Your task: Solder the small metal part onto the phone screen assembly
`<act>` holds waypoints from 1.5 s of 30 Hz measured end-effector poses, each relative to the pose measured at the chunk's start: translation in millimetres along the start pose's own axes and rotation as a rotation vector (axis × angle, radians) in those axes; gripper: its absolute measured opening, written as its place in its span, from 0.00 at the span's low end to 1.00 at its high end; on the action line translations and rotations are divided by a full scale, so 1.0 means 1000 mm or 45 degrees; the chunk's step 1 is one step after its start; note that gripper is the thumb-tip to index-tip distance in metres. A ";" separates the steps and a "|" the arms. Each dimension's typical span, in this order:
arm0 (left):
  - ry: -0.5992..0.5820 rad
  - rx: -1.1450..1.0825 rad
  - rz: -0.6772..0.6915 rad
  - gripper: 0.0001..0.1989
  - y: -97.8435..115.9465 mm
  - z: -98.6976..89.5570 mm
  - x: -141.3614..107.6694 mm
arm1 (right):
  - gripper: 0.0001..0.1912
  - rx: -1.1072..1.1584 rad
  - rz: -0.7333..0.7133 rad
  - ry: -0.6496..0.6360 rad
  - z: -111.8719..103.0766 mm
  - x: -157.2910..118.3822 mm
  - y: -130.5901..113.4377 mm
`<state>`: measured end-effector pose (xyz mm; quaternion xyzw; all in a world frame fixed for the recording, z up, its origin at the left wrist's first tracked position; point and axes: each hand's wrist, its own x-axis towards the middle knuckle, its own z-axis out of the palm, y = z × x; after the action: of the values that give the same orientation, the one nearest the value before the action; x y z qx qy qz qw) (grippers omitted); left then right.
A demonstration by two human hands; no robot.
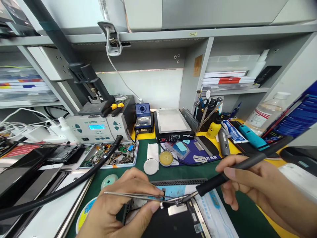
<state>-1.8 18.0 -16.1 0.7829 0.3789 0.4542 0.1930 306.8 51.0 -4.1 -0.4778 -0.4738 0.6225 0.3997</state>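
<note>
My left hand (123,206) pinches slim metal tweezers (138,195) whose tips reach right to a small metal part (177,209) on an opened device (173,219). My right hand (250,186) grips a black soldering iron (237,168) like a pen. Its tip comes down from the right and meets the tweezer tips over the device's top edge. The device lies on a green mat (247,218), partly hidden under my left hand.
A tray of circuit boards (111,155), a round flux tin (165,158) and a white cap (151,166) lie behind. Further back stand a rework station (96,127), a heating plate (172,124) and a tool holder (208,110). Phones lie at left, a thick black hose (74,183) crossing them.
</note>
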 end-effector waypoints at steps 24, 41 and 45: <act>-0.038 -0.007 -0.036 0.08 0.007 0.006 0.009 | 0.11 0.091 -0.064 -0.051 0.003 0.000 -0.002; -0.062 0.014 -0.054 0.09 0.001 0.008 0.006 | 0.11 0.088 -0.066 -0.059 0.002 0.000 0.001; -0.065 0.007 -0.030 0.09 0.002 0.011 0.006 | 0.10 0.090 -0.070 -0.073 0.001 0.001 0.001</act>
<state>10.0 22.4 -16.9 0.7902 0.3845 0.4307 0.2057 305.7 51.8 -5.4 -0.4322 -0.4755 0.6412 0.4195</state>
